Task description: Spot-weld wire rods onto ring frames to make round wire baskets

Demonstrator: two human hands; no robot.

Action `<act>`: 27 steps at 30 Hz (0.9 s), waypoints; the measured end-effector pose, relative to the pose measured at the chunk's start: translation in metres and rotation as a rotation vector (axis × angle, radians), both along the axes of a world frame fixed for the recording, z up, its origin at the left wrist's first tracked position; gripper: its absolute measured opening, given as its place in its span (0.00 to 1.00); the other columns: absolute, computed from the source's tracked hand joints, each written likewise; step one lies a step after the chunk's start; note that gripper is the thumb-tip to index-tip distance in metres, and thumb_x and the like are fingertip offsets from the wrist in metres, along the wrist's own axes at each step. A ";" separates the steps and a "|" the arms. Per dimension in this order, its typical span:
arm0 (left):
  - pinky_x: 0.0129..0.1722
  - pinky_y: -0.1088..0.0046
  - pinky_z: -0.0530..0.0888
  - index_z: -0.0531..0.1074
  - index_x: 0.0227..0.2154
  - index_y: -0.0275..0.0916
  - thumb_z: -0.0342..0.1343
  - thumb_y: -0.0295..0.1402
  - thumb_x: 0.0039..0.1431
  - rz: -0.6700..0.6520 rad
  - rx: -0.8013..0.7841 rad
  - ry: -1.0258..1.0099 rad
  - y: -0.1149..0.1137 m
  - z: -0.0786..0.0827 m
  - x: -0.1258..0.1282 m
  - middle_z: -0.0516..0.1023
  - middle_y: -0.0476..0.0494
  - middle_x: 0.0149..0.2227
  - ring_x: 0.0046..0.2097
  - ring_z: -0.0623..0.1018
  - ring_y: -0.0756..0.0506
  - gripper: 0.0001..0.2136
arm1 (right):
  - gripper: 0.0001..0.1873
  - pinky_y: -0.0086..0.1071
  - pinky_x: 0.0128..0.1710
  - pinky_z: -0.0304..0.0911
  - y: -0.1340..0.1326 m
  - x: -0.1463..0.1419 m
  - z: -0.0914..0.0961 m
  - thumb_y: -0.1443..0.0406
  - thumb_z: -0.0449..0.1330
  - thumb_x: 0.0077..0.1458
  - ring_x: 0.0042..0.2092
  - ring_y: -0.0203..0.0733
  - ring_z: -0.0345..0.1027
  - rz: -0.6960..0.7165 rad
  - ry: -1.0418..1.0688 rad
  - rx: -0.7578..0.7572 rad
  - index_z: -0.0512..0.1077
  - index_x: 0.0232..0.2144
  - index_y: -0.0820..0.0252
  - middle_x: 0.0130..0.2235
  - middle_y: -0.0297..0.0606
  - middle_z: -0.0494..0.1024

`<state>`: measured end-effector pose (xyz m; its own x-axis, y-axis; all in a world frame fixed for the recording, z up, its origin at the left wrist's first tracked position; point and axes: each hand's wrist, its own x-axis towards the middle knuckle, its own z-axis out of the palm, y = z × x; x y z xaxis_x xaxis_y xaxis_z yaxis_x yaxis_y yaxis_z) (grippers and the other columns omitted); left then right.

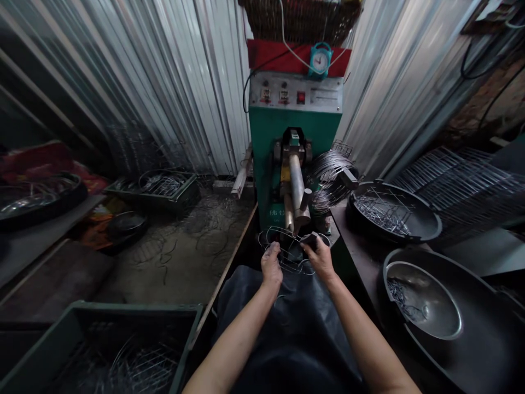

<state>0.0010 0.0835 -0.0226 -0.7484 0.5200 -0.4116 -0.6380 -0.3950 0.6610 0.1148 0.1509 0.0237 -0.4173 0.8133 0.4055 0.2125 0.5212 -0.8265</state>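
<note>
My left hand (pixel 271 265) is closed on the left side of a round wire frame (pixel 292 268) with curved rims and thin crossing wires. Opposite it, my right hand (pixel 320 259) pinches a small dark block (pixel 310 238) at the frame's right side. Its fingertips partly hide how block and wire meet. The frame lies just under the electrode tips (pixel 296 229) of a green spot welder (pixel 266 131); I cannot tell whether they touch it. Below my hands, a dark apron (pixel 287 328) covers the lap.
Shallow black pans (pixel 430 219) and a steel bowl (pixel 441 328) with small wire pieces stand at right. A bundle of wire rings (pixel 328 191) hangs beside the welder. Green crates (pixel 135 309) of wire parts sit at left. Wire racks (pixel 463 180) are stacked far right.
</note>
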 end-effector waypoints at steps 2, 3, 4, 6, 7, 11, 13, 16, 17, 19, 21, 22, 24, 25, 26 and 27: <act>0.35 0.77 0.66 0.72 0.25 0.34 0.68 0.34 0.36 0.004 0.002 0.010 0.003 0.000 -0.002 0.72 0.49 0.26 0.31 0.72 0.53 0.13 | 0.09 0.32 0.34 0.62 0.003 -0.003 0.001 0.59 0.58 0.50 0.32 0.40 0.67 0.004 0.003 0.003 0.69 0.31 0.58 0.30 0.34 0.74; 0.35 0.77 0.66 0.72 0.25 0.34 0.68 0.34 0.36 0.000 0.002 0.010 0.004 0.001 -0.002 0.72 0.49 0.25 0.31 0.72 0.53 0.13 | 0.09 0.32 0.34 0.62 0.004 -0.003 0.002 0.59 0.58 0.50 0.32 0.40 0.66 0.003 0.005 0.005 0.69 0.31 0.58 0.30 0.34 0.73; 0.34 0.77 0.66 0.72 0.24 0.34 0.68 0.35 0.35 -0.008 0.001 0.007 0.005 0.001 -0.003 0.71 0.50 0.25 0.30 0.71 0.53 0.14 | 0.09 0.32 0.34 0.62 0.005 -0.004 0.003 0.59 0.58 0.49 0.31 0.40 0.66 0.002 0.004 0.006 0.69 0.30 0.58 0.29 0.34 0.73; 0.32 0.77 0.65 0.71 0.23 0.34 0.69 0.36 0.33 -0.033 -0.005 -0.009 0.005 0.003 -0.003 0.70 0.51 0.23 0.27 0.70 0.54 0.15 | 0.09 0.31 0.32 0.62 0.005 -0.006 0.005 0.59 0.59 0.49 0.30 0.39 0.66 -0.009 0.000 0.006 0.69 0.29 0.58 0.28 0.33 0.73; 0.31 0.77 0.65 0.71 0.23 0.33 0.69 0.37 0.32 -0.047 -0.009 -0.021 0.006 0.003 -0.002 0.69 0.52 0.22 0.26 0.69 0.54 0.16 | 0.09 0.31 0.31 0.62 0.005 -0.006 0.006 0.59 0.59 0.48 0.30 0.39 0.65 -0.012 -0.003 0.003 0.69 0.29 0.57 0.27 0.33 0.73; 0.33 0.75 0.66 0.71 0.22 0.33 0.67 0.42 0.34 -0.105 -0.045 -0.016 0.001 0.001 -0.001 0.70 0.51 0.22 0.27 0.71 0.52 0.17 | 0.09 0.33 0.35 0.63 0.004 -0.005 0.009 0.58 0.60 0.48 0.32 0.40 0.67 0.007 0.041 -0.058 0.70 0.30 0.58 0.29 0.34 0.75; 0.40 0.72 0.67 0.73 0.25 0.34 0.64 0.44 0.39 -0.122 -0.074 0.072 -0.007 -0.002 0.001 0.74 0.46 0.27 0.35 0.74 0.49 0.17 | 0.11 0.35 0.38 0.64 0.003 0.004 0.007 0.58 0.60 0.48 0.35 0.42 0.69 -0.013 0.123 -0.140 0.71 0.31 0.58 0.31 0.35 0.76; 0.52 0.68 0.62 0.74 0.36 0.37 0.65 0.40 0.40 -0.128 -0.143 0.387 -0.025 -0.005 0.006 0.74 0.40 0.42 0.50 0.71 0.44 0.19 | 0.13 0.37 0.40 0.64 0.001 0.025 -0.005 0.57 0.62 0.46 0.37 0.43 0.70 -0.067 0.219 -0.277 0.71 0.32 0.59 0.34 0.38 0.77; 0.55 0.66 0.60 0.73 0.38 0.38 0.67 0.38 0.36 -0.127 -0.164 0.514 -0.030 -0.004 0.009 0.73 0.39 0.46 0.53 0.68 0.42 0.22 | 0.14 0.38 0.41 0.65 0.001 0.032 -0.011 0.57 0.62 0.45 0.37 0.44 0.70 -0.083 0.238 -0.317 0.71 0.33 0.59 0.34 0.38 0.77; 0.58 0.63 0.57 0.71 0.41 0.38 0.71 0.33 0.28 -0.134 -0.203 0.724 -0.036 -0.001 0.014 0.69 0.36 0.50 0.57 0.64 0.38 0.30 | 0.16 0.39 0.41 0.65 -0.001 0.043 -0.025 0.56 0.63 0.44 0.37 0.44 0.70 -0.107 0.295 -0.397 0.71 0.33 0.60 0.34 0.39 0.78; 0.59 0.57 0.54 0.69 0.44 0.37 0.72 0.32 0.21 -0.153 -0.250 0.851 -0.035 0.002 0.020 0.66 0.32 0.53 0.59 0.60 0.34 0.37 | 0.16 0.40 0.39 0.66 -0.002 0.048 -0.037 0.55 0.61 0.46 0.36 0.45 0.71 -0.108 0.404 -0.481 0.71 0.33 0.60 0.33 0.39 0.77; 0.59 0.55 0.53 0.67 0.45 0.37 0.72 0.32 0.19 -0.170 -0.278 0.897 -0.033 0.003 0.022 0.64 0.31 0.55 0.60 0.58 0.33 0.40 | 0.16 0.40 0.38 0.67 -0.003 0.049 -0.041 0.54 0.59 0.48 0.36 0.45 0.72 -0.102 0.470 -0.513 0.70 0.33 0.60 0.32 0.40 0.77; 0.59 0.51 0.49 0.64 0.49 0.36 0.72 0.33 0.16 -0.195 -0.325 0.966 -0.028 0.004 0.026 0.60 0.29 0.57 0.61 0.55 0.30 0.46 | 0.15 0.40 0.36 0.68 -0.005 0.051 -0.046 0.54 0.57 0.50 0.35 0.45 0.72 -0.114 0.582 -0.529 0.70 0.32 0.60 0.32 0.40 0.77; 0.59 0.50 0.48 0.62 0.50 0.36 0.72 0.33 0.16 -0.204 -0.342 0.987 -0.026 0.003 0.028 0.59 0.28 0.58 0.61 0.54 0.30 0.48 | 0.15 0.41 0.36 0.68 -0.007 0.052 -0.047 0.54 0.57 0.51 0.35 0.45 0.72 -0.139 0.605 -0.507 0.70 0.33 0.60 0.33 0.40 0.77; 0.59 0.50 0.47 0.61 0.51 0.37 0.72 0.33 0.16 -0.205 -0.354 0.999 -0.025 0.002 0.030 0.58 0.27 0.58 0.61 0.54 0.30 0.49 | 0.15 0.41 0.37 0.68 -0.009 0.054 -0.047 0.54 0.58 0.50 0.36 0.45 0.72 -0.175 0.601 -0.471 0.70 0.33 0.59 0.33 0.40 0.77; 0.59 0.50 0.47 0.60 0.52 0.37 0.72 0.32 0.16 -0.203 -0.363 1.003 -0.024 0.000 0.031 0.58 0.27 0.58 0.61 0.54 0.30 0.50 | 0.15 0.41 0.38 0.68 -0.011 0.057 -0.046 0.55 0.60 0.48 0.36 0.45 0.72 -0.212 0.575 -0.428 0.70 0.35 0.59 0.35 0.40 0.77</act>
